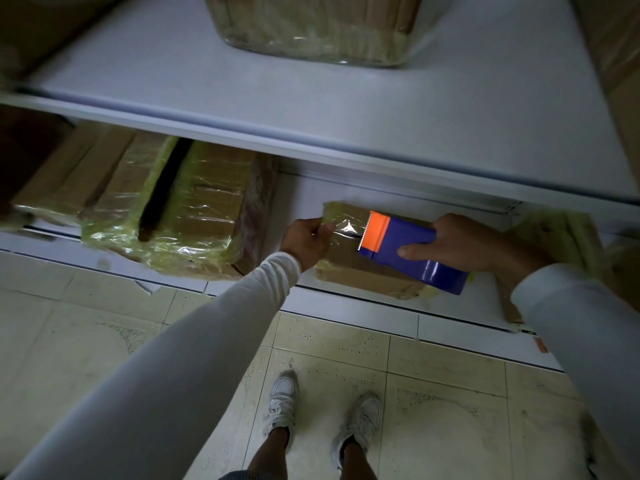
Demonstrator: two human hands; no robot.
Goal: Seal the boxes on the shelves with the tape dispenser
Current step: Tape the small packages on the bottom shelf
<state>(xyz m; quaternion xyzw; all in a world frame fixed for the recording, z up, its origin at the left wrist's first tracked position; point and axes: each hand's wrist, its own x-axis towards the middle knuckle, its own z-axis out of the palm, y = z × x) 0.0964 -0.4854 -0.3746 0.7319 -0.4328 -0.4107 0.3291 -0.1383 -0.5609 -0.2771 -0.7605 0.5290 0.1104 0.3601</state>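
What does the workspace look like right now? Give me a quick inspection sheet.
Surface: lower shelf, pale, dimly lit, holding boxes.
Job's things: small box at the shelf's front edge; blue and orange tape dispenser on top of it; clear tape stretched from its toothed edge.
Clutter: large wrapped box to the left; another wrapped box on the upper shelf.
Grippers: left hand pinches the tape end; right hand grips the dispenser.
Cables: nothing seen.
Surroundings: tiled floor, the person's white shoes.
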